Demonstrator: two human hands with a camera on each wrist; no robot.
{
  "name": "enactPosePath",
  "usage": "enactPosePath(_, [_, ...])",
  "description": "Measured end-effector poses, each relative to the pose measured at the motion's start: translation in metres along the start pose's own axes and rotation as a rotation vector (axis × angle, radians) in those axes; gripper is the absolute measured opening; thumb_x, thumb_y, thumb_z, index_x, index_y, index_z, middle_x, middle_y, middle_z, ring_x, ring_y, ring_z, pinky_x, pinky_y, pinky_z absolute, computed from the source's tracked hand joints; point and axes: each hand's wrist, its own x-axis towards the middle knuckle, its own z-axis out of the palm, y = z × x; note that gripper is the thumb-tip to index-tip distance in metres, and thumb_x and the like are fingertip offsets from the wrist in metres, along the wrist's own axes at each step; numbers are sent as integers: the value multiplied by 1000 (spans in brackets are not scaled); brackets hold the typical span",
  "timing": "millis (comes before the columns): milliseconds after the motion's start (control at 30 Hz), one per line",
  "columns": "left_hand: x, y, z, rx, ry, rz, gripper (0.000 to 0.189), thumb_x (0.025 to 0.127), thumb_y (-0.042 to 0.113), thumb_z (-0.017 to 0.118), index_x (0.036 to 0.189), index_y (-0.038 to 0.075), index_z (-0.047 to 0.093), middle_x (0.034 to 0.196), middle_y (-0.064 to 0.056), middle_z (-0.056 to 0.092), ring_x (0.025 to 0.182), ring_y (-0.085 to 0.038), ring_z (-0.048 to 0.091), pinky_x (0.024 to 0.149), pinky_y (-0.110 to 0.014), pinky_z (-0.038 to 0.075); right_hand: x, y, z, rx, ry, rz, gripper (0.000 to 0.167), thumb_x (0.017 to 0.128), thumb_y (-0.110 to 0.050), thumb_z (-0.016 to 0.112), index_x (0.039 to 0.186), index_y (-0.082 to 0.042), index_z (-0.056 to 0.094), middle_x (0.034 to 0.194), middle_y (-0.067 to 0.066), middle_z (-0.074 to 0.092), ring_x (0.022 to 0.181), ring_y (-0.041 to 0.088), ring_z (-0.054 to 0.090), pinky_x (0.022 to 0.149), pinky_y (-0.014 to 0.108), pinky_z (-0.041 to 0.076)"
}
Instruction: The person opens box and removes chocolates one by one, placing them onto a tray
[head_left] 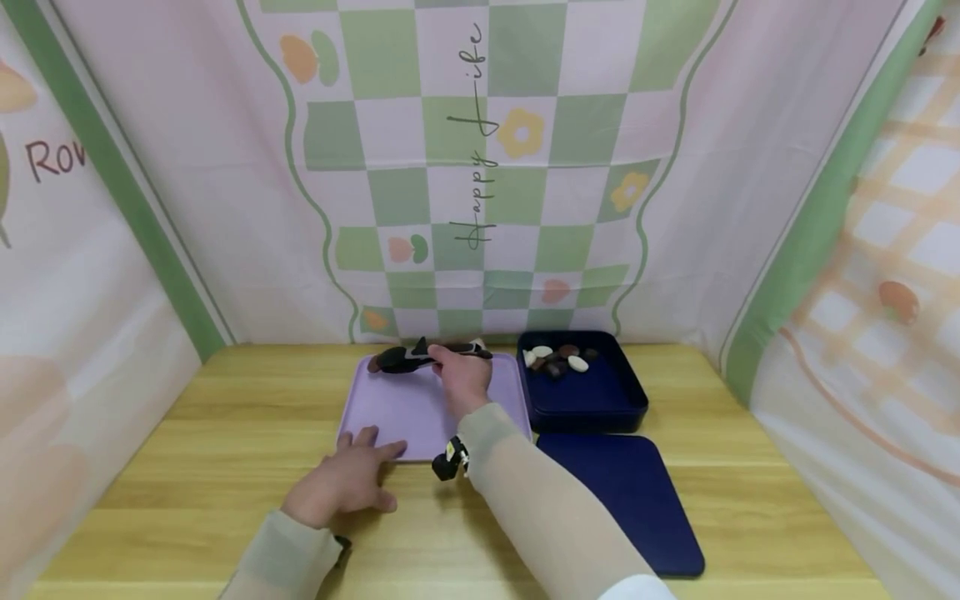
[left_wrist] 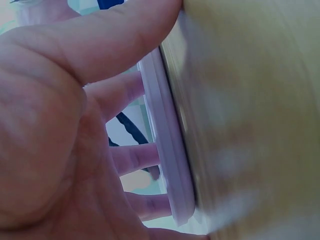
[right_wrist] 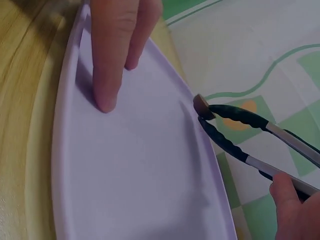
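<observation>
My right hand (head_left: 467, 382) grips a pair of black-and-silver tongs (head_left: 405, 360) over the far left part of a lilac tray (head_left: 412, 417). Between the tong tips is a small brown pebble-like piece (right_wrist: 201, 106), near the tray's rim in the right wrist view. My left hand (head_left: 347, 482) lies at the tray's near left edge, fingers spread. Its fingertips touch the inside of the tray, as the right wrist view shows, and its thumb stays outside the rim.
Right of the tray stands a dark blue box (head_left: 585, 407) with several white, brown and black pebble-like pieces (head_left: 557, 362) in its far left part. A flat dark blue lid (head_left: 652, 500) lies in front of it, partly under my right forearm. Patterned cloth (head_left: 487, 192) hangs behind the wooden table (head_left: 187, 467).
</observation>
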Motion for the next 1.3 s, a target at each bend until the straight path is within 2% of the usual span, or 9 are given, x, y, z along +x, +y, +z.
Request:
enactPosePath(200, [0,2,0,7,-5,3,82,73,34,87,147,22,53,155,-29,25,136,-63,16,94,-83,25,0,3,-3,-44,-9,-21,38,74,2,83,105,-1,61,99,18,68,80,24,67,81,51,58])
enactPosePath(400, [2,2,-1,16,-2,10,82,73,33,87,147,21,53,155,-29,26,136,-62,17,94,-83,25,1,-2,-7,-108,3,-15,37,75,-6,86,101,-4,60,95,12,69,84,31,70,77,45,59])
enactPosePath(500, [2,3,0,14,-10,1,82,74,33,87,147,21,52,155,-29,25,136,-63,16,95,-83,25,1,-7,-11,-140,-5,-28,37,75,-8,86,101,-3,60,94,10,70,82,29,69,74,40,59])
enactPosePath(733, [2,4,2,-4,-22,-2,80,75,32,86,147,21,52,156,-29,24,137,-63,14,96,-82,23,2,-31,-32,-318,-14,-158,36,77,-16,86,91,-5,55,82,8,69,73,22,66,67,35,56])
enactPosePath(800, [2,3,2,3,-10,7,81,74,32,86,147,20,52,155,-30,25,136,-63,15,95,-83,23,2,-44,-42,-352,-16,-202,38,76,-17,87,85,-7,52,76,6,67,69,21,62,65,35,54])
enactPosePath(967, [-2,2,0,14,17,15,83,72,33,87,147,20,53,154,-30,27,135,-62,18,92,-84,24,6,-85,-78,-412,-8,-297,49,73,-19,89,76,-10,41,62,0,47,55,19,45,52,33,44])
enactPosePath(1033, [-3,3,0,12,18,14,83,72,33,87,147,20,52,154,-30,27,135,-62,18,92,-84,24,8,-103,-96,-417,-9,-333,48,72,-19,89,77,-10,42,62,0,47,52,18,46,49,31,44])
enactPosePath(1133, [-3,3,-1,10,17,13,83,72,33,87,147,19,53,154,-30,27,135,-63,17,93,-84,24,11,-127,-123,-403,-33,-367,42,73,-16,88,82,-7,48,72,5,59,55,21,58,49,30,52])
enactPosePath(1300, [-2,4,0,10,16,17,83,72,33,87,146,20,53,153,-31,27,135,-63,17,93,-84,23,16,-154,-167,-544,-10,-428,41,75,-19,89,87,-5,52,81,7,63,68,25,60,57,29,52])
